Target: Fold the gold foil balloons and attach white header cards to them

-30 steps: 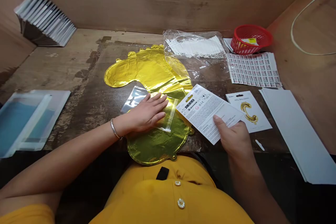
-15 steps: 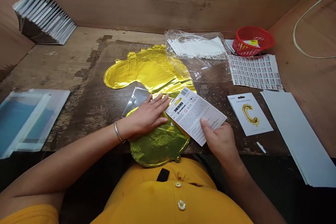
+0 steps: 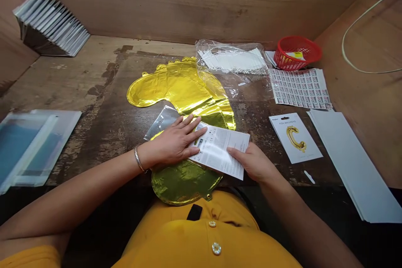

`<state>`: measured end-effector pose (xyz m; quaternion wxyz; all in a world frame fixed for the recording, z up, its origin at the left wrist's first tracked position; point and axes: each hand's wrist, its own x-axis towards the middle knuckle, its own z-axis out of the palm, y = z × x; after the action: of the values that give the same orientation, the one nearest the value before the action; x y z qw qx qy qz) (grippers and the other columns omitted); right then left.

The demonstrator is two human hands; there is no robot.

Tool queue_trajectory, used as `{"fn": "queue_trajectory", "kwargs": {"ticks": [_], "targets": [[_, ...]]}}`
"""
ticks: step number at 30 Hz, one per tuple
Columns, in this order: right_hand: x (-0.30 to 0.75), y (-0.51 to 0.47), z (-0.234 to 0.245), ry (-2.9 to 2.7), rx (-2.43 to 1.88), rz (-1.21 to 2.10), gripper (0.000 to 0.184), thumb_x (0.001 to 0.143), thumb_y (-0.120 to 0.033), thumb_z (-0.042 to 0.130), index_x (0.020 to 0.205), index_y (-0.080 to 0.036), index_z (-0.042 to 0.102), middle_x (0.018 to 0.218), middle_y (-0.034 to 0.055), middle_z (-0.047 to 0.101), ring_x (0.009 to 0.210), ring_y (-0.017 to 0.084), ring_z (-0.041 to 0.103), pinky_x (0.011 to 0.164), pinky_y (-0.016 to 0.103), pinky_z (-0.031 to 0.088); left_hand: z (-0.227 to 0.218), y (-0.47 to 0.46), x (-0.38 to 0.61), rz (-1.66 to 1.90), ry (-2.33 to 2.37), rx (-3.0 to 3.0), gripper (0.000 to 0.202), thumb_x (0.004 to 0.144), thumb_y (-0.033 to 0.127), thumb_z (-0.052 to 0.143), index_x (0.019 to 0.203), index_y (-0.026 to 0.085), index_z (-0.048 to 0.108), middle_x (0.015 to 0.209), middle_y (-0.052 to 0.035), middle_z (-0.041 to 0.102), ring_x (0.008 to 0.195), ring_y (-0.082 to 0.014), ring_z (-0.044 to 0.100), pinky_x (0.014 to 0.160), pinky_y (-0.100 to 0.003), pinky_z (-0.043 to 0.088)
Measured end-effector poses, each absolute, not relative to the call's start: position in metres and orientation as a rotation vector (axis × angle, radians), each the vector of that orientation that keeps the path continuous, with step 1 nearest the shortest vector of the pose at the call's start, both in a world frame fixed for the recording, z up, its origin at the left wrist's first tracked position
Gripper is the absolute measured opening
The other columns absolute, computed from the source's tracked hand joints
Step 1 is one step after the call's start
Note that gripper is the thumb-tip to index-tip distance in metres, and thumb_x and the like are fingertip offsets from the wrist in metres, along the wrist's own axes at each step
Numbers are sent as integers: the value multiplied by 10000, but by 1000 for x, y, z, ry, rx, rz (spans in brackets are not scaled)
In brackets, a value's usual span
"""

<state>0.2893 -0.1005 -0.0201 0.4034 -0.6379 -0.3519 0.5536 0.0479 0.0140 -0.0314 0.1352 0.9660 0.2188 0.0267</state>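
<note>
A gold foil balloon (image 3: pixel 185 86), flat and C-shaped, lies on the dark table in front of me. My left hand (image 3: pixel 177 140) rests palm down over it, fingers spread, pressing on a clear plastic sleeve (image 3: pixel 161 122) whose corner shows at the upper left. Between the thumb and fingers of my right hand (image 3: pixel 256 162) is the lower right end of a white printed backing card (image 3: pixel 216 150), text side up. The card's left end meets my left fingers; whether it is inside the sleeve I cannot tell. Another card (image 3: pixel 297 137) reading "Foil Balloons" lies to the right.
At the back are a plastic bag of white sticks (image 3: pixel 235 60), a red basket (image 3: pixel 297 52) and a sticker sheet (image 3: pixel 300 88). Long white paper sheets (image 3: pixel 354 163) lie far right, clear bags (image 3: pixel 37 146) far left. A row of packets (image 3: pixel 53 21) stands in the back left corner.
My right hand has moved left and turned the printed card closer to level. The card's left end now reaches my left fingers. My left hand stays spread on the sleeve.
</note>
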Motion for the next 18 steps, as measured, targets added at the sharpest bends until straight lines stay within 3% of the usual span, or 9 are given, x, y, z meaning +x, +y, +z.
{"fn": "queue_trajectory", "kwargs": {"ticks": [4,7,9,10,12,14,18], "targets": [[277,-93,-18,-851,-1551,1429,455,627,-424,813,983,-150,741,970,94,766,920,304,706,820,431,568,-16,17,44,235,598,2736,605,914,488,542,1454,248,410,1576,-117,277,1467,-328,193,1174,-518,162],[276,-95,-7,-741,-1435,1359,478,650,-448,810,1023,-161,724,1008,102,757,909,303,710,808,445,580,12,5,37,994,781,2465,631,801,478,711,1366,291,502,1507,-78,415,1426,-302,311,1180,-484,213],[276,-97,2,-632,-1346,1220,502,662,-447,809,1080,-188,709,1071,99,743,951,305,702,836,459,578,29,-13,37,1627,962,1856,549,786,423,749,1284,311,547,1397,-46,527,1324,-241,461,1136,-409,332],[274,-98,5,-588,-1308,1156,520,665,-444,810,1111,-201,699,1098,96,735,977,307,694,855,466,573,35,-23,40,1747,982,1483,453,806,415,733,1217,295,583,1300,-40,592,1228,-210,547,1081,-369,405],[267,-99,8,-559,-1266,1080,533,683,-444,803,1149,-214,685,1125,95,726,1015,308,681,892,473,561,39,-42,52,1501,889,898,334,835,471,687,1049,218,648,1099,-59,676,1023,-186,655,936,-324,515],[259,-101,5,-623,-1269,1087,492,725,-447,779,1148,-212,686,1131,97,723,1033,301,674,919,467,549,36,-53,68,1150,777,578,408,788,502,725,998,156,667,1024,-95,707,935,-209,687,849,-330,559],[259,-113,-5,-890,-1275,1244,414,797,-428,731,1147,-211,688,1131,92,719,1032,256,667,934,402,537,25,-46,88,1228,747,379,435,630,311,867,996,153,694,922,-54,751,838,-199,707,763,-289,577]]}}
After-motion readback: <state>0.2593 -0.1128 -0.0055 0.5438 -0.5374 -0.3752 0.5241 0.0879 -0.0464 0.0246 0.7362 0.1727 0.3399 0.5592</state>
